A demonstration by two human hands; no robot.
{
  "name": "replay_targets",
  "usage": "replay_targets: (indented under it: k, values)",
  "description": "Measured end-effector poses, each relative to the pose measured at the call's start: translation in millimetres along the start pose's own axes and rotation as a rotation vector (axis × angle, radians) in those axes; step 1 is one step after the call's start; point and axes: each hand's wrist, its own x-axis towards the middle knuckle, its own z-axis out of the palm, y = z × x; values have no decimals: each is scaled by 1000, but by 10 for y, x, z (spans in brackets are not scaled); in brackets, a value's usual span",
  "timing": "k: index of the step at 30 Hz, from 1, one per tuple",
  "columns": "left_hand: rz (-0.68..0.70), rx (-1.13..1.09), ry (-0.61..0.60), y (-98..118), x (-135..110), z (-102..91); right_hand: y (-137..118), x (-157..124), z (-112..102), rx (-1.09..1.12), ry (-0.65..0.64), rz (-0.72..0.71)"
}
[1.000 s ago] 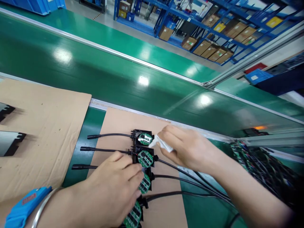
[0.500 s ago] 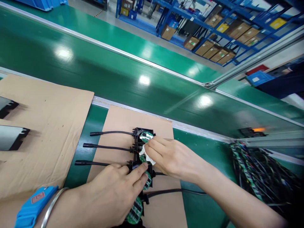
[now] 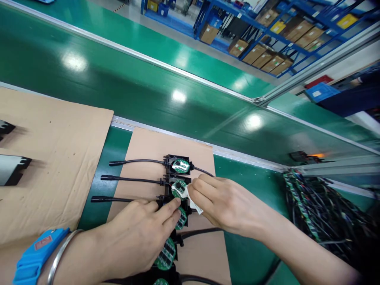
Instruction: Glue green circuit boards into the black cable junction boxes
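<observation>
A row of black plastic housings [image 3: 170,169] carries round green circuit boards and black cables. White paste marks the top board [image 3: 181,166] in a loop. At the second board [image 3: 177,189], my right hand [image 3: 221,200] pinches a small flattened white tube [image 3: 194,202], its narrow end touching the board, where a white streak shows. My left hand [image 3: 139,233] lies over the row with its fingers stretched out. Its index fingertip rests between the second board and the third board [image 3: 181,218]. A larger green board [image 3: 166,254] shows beside that hand; its thumb is hidden.
Cardboard sheets [image 3: 59,154] cover parts of the green bench. Metal pieces with black ends [image 3: 13,169] lie at left. A bundle of dark cables [image 3: 323,209] is piled at right. A metal rail [image 3: 178,138] runs behind the work; blue shelves with boxes [image 3: 273,63] stand beyond.
My right hand has drawn right and slightly down with the white tube, uncovering the top two boards. My left hand stays over the row. The whole view has shifted slightly.
</observation>
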Motion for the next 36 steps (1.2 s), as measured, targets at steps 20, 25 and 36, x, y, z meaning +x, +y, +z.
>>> replay_targets:
  k: [20,25,36]
  values:
    - [21,13,-21,-19,-5,-46,163,-28,124,-22,9,32]
    - [65,26,-51,91,-42,-100,157,-143,93,-53,31,127]
    - [99,84,-16,394,-165,51,-357,-23,102,101,59,70]
